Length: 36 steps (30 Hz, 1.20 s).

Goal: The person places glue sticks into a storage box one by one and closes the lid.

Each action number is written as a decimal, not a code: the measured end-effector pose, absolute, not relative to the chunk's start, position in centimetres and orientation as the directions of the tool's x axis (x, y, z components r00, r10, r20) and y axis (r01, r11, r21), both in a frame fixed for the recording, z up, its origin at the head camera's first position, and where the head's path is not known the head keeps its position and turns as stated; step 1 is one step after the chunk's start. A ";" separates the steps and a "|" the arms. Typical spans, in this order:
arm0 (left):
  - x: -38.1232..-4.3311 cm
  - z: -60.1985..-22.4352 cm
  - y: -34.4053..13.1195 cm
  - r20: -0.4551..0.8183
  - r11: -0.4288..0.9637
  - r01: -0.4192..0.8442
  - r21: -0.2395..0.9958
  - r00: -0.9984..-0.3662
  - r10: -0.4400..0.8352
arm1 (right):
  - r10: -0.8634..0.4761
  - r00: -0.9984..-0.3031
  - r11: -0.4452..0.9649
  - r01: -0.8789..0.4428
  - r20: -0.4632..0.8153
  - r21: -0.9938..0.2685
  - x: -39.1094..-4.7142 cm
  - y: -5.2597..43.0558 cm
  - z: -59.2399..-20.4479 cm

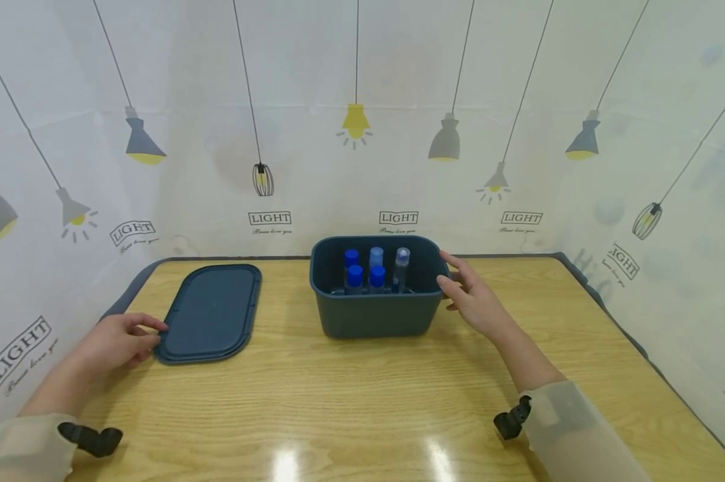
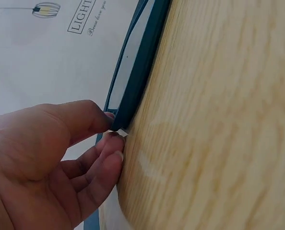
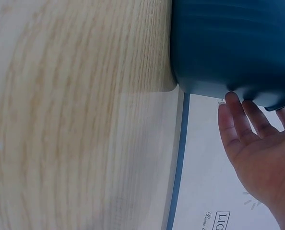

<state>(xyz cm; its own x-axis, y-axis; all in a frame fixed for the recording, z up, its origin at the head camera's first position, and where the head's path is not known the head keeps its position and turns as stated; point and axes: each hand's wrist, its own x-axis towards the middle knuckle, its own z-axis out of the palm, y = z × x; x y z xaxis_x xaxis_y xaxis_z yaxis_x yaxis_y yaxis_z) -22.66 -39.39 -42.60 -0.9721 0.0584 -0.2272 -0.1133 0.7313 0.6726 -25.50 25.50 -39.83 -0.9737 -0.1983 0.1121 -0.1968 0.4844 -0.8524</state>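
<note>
A dark blue rectangular lid (image 1: 213,311) lies on the left of the wooden table. My left hand (image 1: 124,340) is at its near-left corner; in the left wrist view the thumb (image 2: 92,116) is on the lid's edge and the fingers curl below it, pinching the corner. A dark blue plastic bin (image 1: 377,318) stands upright at the table's middle, holding several clear bottles with blue caps (image 1: 355,274). My right hand (image 1: 473,301) is at the bin's right end, loosely bent fingertips (image 3: 232,98) touching its outer wall, thumb and forefinger at the rim.
The wooden table (image 1: 350,408) meets a white sheet wall (image 1: 314,161) printed with hanging lamps at the back and both sides. Black straps with small devices (image 1: 513,418) are on both sleeves.
</note>
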 end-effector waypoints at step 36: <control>-21.9 -41.7 -39.0 -0.140 0.299 -0.130 0.945 -0.990 0.013 | -0.196 -0.975 0.477 -0.191 0.107 -0.858 -25.5 25.5 -40.1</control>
